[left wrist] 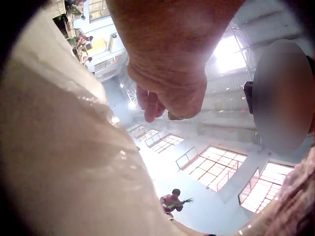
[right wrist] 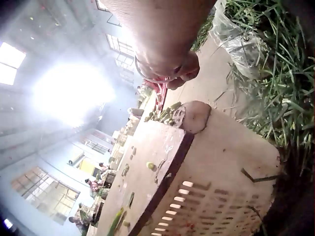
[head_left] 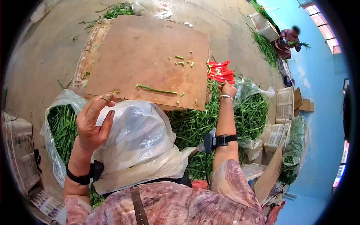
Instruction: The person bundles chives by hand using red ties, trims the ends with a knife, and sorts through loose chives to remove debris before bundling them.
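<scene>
In the head view, my right hand (head_left: 227, 89) reaches past the board's right edge, its curled fingers at the near end of a bundle of red printed strips (head_left: 220, 71). The right wrist view shows these red strips (right wrist: 161, 93) running down from the fingers, which pinch their end. My left hand (head_left: 95, 122) is raised near the board's front left corner, fingers loosely bent and holding nothing. One long green stem (head_left: 155, 89) lies on the brown board (head_left: 131, 56). Several short cut stem pieces (head_left: 180, 57) are scattered at its right side.
Beneath the board is a slotted plastic crate (right wrist: 221, 196). Loose green stalks (head_left: 195, 131) and a plastic bag of greens (head_left: 62, 127) flank my lap, which white plastic sheeting (head_left: 135, 131) covers. Another person (head_left: 287, 41) holds stalks by the blue wall (head_left: 315, 112).
</scene>
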`<state>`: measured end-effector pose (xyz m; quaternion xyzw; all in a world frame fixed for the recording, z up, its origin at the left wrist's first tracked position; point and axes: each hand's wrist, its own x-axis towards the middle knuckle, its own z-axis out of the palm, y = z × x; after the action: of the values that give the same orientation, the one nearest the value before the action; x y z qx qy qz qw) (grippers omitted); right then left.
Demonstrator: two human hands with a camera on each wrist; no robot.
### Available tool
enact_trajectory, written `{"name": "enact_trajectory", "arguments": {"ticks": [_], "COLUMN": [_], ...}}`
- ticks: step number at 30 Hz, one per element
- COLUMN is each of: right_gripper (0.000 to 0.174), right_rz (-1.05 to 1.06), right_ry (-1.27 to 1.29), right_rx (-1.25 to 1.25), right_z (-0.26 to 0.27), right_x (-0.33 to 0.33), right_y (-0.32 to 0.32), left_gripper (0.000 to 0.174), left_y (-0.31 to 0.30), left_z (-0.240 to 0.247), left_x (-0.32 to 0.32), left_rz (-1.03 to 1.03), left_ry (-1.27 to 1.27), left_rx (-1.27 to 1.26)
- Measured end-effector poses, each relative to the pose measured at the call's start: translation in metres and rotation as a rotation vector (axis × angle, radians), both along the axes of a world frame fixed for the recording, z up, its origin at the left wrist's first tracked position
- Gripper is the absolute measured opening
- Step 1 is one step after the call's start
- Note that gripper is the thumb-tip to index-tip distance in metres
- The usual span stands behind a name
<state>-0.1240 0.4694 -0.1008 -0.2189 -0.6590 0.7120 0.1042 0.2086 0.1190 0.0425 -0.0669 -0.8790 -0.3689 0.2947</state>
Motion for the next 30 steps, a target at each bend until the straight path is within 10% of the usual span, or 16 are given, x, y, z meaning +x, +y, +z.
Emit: {"name": "enact_trajectory", "arguments": {"ticks": [12,18,26,30], "right_gripper": [0.017,0.004,0.029,0.027], "right_rz": [-0.028,0.159,0.426,0.101], "right_ry": [0.100,-0.010,-0.279,-0.187], "right_rx": [0.081,0.225,0.075,0.365], "right_z": [0.002,0.011,0.055,0.074], "right_x": [-0.004,0.007,0.036,0.048], "right_y": [0.008,0.018,0.017,0.039], "left_gripper": [0.037,0.035,0.036,0.037], "left_y": [0.009,0.012,0.016,0.016], "left_z": [-0.013,-0.016,-0.016,-0.015], "left_x": [-0.003,-0.005,-0.011,-0.011], "left_rz": [0.007,0.026,0.007,-0.027], "left_ry": [-0.062,-0.066,-0.076,-0.061], "left_rx": [0.078,0.091,0.107,0.120]}}
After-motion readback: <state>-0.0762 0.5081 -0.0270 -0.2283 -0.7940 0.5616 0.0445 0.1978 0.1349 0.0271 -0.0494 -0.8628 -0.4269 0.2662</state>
